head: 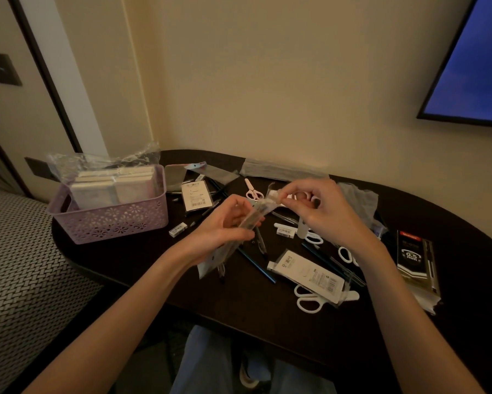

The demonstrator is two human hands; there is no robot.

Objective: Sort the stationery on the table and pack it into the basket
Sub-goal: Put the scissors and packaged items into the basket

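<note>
A clear packet of pens (240, 231) is gripped above the table (142, 260) by the left hand (225, 226), its top pinched by the right hand (318, 209), apparently mid-sorting, and carriage left to the basket (111, 220) seems next.

Both bare forearms reach in from the bottom corners and meet over the middle. The left hand (225, 226) sits palm up, fingers curled round a clear packet (247, 223), gripping its lower part. The right hand (321, 207) hangs higher, back to the camera, thumb and forefinger pinching the packet's top end, the other fingers curled.
</note>
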